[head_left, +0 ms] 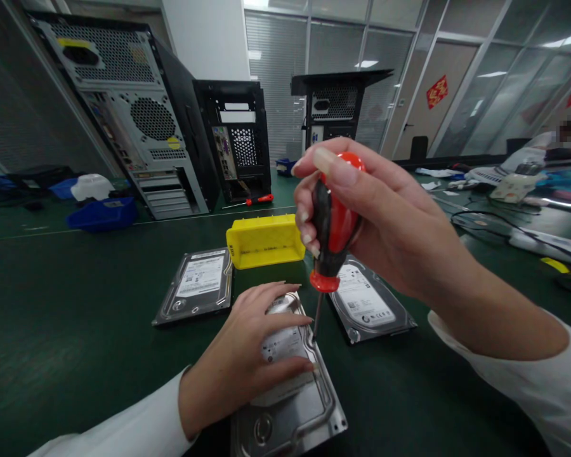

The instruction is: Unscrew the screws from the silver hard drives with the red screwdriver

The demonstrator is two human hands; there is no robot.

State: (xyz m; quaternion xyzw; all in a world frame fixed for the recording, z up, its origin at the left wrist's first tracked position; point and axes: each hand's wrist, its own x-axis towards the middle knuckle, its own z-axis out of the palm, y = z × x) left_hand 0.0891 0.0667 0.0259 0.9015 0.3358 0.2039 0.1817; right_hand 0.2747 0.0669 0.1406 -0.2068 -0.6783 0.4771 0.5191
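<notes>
My right hand (pixel 385 222) is wrapped round the red and black handle of a screwdriver (pixel 333 235), held upright with its tip down on the right edge of a silver hard drive (pixel 295 406). My left hand (pixel 242 362) lies flat on that drive's label, fingers spread, pressing it to the green table. Two more hard drives lie flat beyond: one (pixel 197 285) to the left, one (pixel 368 304) to the right, under my right hand.
A yellow bin (pixel 264 241) stands behind the drives. Three black computer cases (pixel 133 108) stand at the back, with a second red screwdriver (pixel 259 199) and blue trays (pixel 102 212) near them. Cables and another person's things lie at the far right.
</notes>
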